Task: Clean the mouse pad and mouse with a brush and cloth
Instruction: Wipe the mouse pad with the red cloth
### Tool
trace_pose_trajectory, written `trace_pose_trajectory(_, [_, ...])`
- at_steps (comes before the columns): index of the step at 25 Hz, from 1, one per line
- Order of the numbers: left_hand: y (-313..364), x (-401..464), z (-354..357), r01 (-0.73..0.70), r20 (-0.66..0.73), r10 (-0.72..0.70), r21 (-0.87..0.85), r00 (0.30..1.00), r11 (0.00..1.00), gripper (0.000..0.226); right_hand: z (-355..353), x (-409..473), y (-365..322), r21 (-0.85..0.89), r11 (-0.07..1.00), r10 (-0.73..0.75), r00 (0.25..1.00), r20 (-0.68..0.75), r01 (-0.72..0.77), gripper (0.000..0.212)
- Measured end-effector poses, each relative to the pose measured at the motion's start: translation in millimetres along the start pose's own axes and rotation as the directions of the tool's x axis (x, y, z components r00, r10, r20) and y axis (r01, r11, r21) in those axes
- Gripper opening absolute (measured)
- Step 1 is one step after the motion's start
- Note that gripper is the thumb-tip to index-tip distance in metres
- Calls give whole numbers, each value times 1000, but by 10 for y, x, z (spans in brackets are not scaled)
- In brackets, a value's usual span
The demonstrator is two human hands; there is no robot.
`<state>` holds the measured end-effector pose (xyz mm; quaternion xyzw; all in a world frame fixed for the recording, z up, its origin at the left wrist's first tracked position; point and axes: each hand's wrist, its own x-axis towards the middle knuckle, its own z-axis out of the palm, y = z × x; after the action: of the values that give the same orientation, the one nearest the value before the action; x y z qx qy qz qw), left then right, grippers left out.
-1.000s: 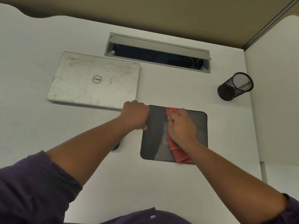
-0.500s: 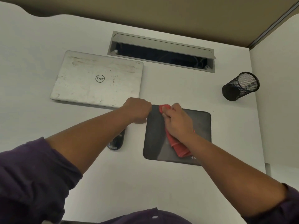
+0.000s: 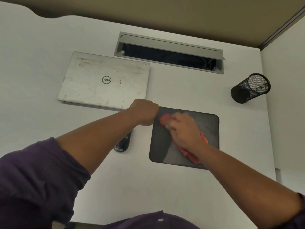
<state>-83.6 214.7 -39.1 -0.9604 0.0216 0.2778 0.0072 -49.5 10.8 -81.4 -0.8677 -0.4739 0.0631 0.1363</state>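
Pressing down on a red cloth (image 3: pixel 189 152), the right hand (image 3: pixel 183 129) lies across the middle of the dark mouse pad (image 3: pixel 209 128). Its fingers are bent over the cloth and hold it against the pad, though they are blurred, so the exact grip is hard to read. One end of the cloth shows beyond the fingertips toward the pad's far left corner; the other end trails out under the wrist toward the pad's near edge.

At the far left corner of the pad sits the left hand (image 3: pixel 143 112), its fingers clenched into a fist right at the pad's edge. Whether it pinches that corner I cannot tell, since the fingertips are hidden beneath the hand.

Just left of the pad, partly hidden under the left forearm, lies a black mouse (image 3: pixel 123 143) on the white desk (image 3: pixel 132 179). Beyond the pad to the far left rests a closed silver laptop (image 3: pixel 104 80). Straight beyond the pad a long cable tray (image 3: pixel 168 52) stands open in the desk. Off the pad's far right corner, well apart, lies a black mesh pen cup (image 3: pixel 250 87), tilted on its side.
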Motion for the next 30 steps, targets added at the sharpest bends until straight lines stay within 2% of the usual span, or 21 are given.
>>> trace_pose_trajectory(1, [-3, -9, 3, -1, 1, 1, -2, 1000, 1000, 28, -7, 77, -22, -7, 989, 149, 988, -35, -149, 18])
trace_pose_trajectory(2, [0, -14, 3, 0, 0, 0, -4, 1000, 1000, 28, 42, 67, -105, 4, 984, 181, 983, -37, -181, 16])
trace_pose_trajectory(3, [7, -16, 2, 2, -3, -2, -4, 1000, 1000, 28, 126, -27, -233, 35, 995, 96, 995, -5, -96, 14])
trace_pose_trajectory(4, [13, -11, 3, 2, -5, -2, -4, 1000, 1000, 29, 210, -194, -374, 85, 993, -82, 994, 66, 77, 15])
trace_pose_trajectory(5, [19, -8, 9, 2, -5, -2, -4, 1000, 1000, 29, 242, -387, -473, 144, 957, -273, 952, 138, 253, 17])
trace_pose_trajectory(6, [23, -3, 15, 3, -7, -3, -2, 1000, 1000, 28, 215, -507, -472, 202, 916, -385, 902, 195, 347, 19])
trace_pose_trajectory(7, [25, 1, 19, 6, -8, -6, 1, 1000, 1000, 26, 178, -518, -404, 253, 894, -424, 882, 205, 371, 20])
trace_pose_trajectory(8, [23, 2, 23, 9, -8, -9, 3, 1000, 1000, 23, 152, -455, -321, 284, 904, -379, 907, 182, 321, 20])
trace_pose_trajectory(9, [23, 0, 24, 9, -6, -9, 3, 1000, 1000, 20, 126, -364, -245, 281, 935, -259, 958, 123, 216, 21])
trace_pose_trajectory(11, [33, -1, 26, 8, -9, -8, 3, 1000, 1000, 17, 97, -195, -168, 120, 992, 46, 999, -20, -43, 27])
trace_pose_trajectory(12, [38, -5, 23, 9, -11, -9, 7, 1000, 1000, 17, 125, -179, -163, 48, 993, 111, 992, -54, -109, 30])
trace_pose_trajectory(14, [43, -13, 11, 14, -11, -13, 13, 1000, 1000, 17, 221, -275, -292, 56, 998, 41, 999, 3, -41, 32])
trace_pose_trajectory(18, [64, -19, 10, 16, -5, -16, 16, 1000, 1000, 16, 270, -679, -450, 232, 945, -265, 954, 139, 229, 22])
trace_pose_trajectory(20, [67, -23, 14, 17, 1, -17, 10, 1000, 1000, 17, 186, -671, -405, 315, 913, -325, 930, 173, 260, 17])
trace_pose_trajectory(21, [68, -28, 16, 18, 4, -18, 9, 1000, 1000, 17, 146, -601, -342, 340, 910, -293, 948, 125, 236, 16])
trace_pose_trajectory(23, [69, -38, 16, 23, 5, -23, 4, 1000, 1000, 18, 61, -373, -187, 296, 950, -86, 995, -48, 97, 19])
trace_pose_trajectory(24, [67, -40, 16, 25, 5, -25, -3, 1000, 1000, 18, 35, -265, -135, 213, 977, 37, 993, -114, -12, 21])
trace_pose_trajectory(26, [66, -34, 15, 21, -1, -21, -2, 1000, 1000, 15, 80, -193, -138, 91, 977, 204, 969, -138, -193, 26])
trace_pose_trajectory(27, [63, -29, 21, 21, -4, -21, 5, 1000, 1000, 14, 137, -231, -204, 83, 979, 197, 975, -106, -188, 27])
trace_pose_trajectory(28, [54, -23, 27, 23, -7, -23, 4, 1000, 1000, 12, 202, -312, -288, 110, 987, 124, 991, -51, -118, 26])
trace_pose_trajectory(30, [40, -4, 51, 23, -11, -23, -9, 1000, 1000, 7, 268, -560, -425, 169, 980, -118, 991, 58, 106, 20])
